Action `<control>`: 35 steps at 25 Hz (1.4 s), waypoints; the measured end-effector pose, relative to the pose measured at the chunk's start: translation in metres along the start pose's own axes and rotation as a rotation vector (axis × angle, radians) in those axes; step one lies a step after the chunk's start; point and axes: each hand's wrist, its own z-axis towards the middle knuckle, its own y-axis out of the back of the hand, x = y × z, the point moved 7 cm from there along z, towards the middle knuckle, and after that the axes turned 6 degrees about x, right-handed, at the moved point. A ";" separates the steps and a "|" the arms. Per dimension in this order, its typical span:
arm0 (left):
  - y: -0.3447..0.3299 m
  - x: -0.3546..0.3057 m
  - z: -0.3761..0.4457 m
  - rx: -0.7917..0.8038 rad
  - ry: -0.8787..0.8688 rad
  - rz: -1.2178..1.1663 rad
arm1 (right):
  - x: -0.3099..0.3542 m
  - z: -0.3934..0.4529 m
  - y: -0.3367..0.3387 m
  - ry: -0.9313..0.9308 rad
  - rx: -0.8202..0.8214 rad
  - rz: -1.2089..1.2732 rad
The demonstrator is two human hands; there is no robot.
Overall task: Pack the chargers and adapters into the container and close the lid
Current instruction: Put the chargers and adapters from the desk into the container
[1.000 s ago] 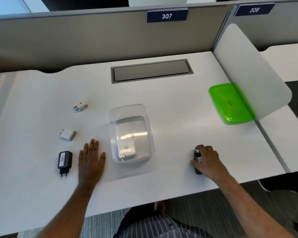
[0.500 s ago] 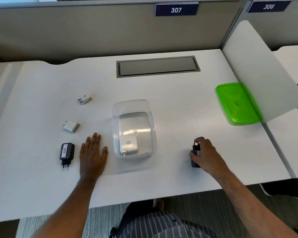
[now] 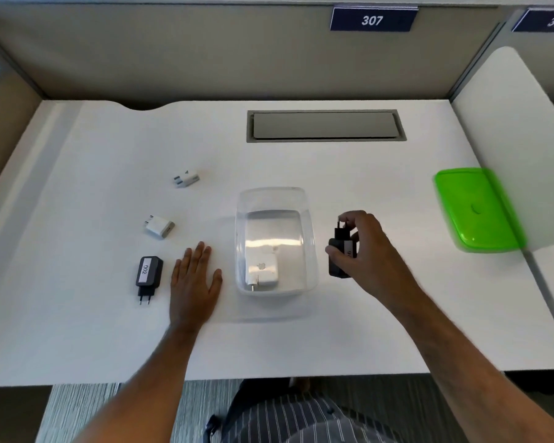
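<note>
A clear plastic container point(image 3: 275, 198) stands mid-desk with a white square charger point(image 3: 264, 270) lying inside it. My right hand point(image 3: 370, 247) grips a black charger point(image 3: 339, 251) lifted off the desk, just right of the container. My left hand point(image 3: 194, 278) rests flat on the desk left of the container. Further left lie a black charger labelled 002 point(image 3: 148, 274), a white USB adapter point(image 3: 159, 227) and a small white plug adapter point(image 3: 186, 179). The green lid point(image 3: 477, 207) lies far right.
A grey cable hatch point(image 3: 325, 125) is set into the white desk point(image 3: 301, 343) at the back. A white divider panel point(image 3: 506, 129) stands on the right, overlapping the lid's right edge. Beige partition walls close off the back.
My right hand has raised the black charger off the desk and brought it left toward the container. My left hand stays flat in place.
</note>
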 end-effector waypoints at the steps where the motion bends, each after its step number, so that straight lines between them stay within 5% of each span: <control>1: 0.000 0.000 0.000 0.001 0.001 -0.004 | 0.012 0.006 -0.005 0.026 0.008 0.016; 12: -0.002 0.003 0.000 0.001 0.011 -0.033 | 0.055 0.047 -0.097 0.143 0.300 -0.337; 22: -0.004 0.006 0.002 0.004 0.022 -0.041 | 0.033 0.046 -0.143 0.054 0.483 -0.739; 29: -0.004 0.006 0.003 0.003 0.028 -0.046 | 0.028 0.053 -0.154 0.013 0.635 -0.801; 35: -0.003 0.005 0.003 0.021 0.042 -0.039 | 0.055 0.079 -0.134 0.131 0.533 -0.813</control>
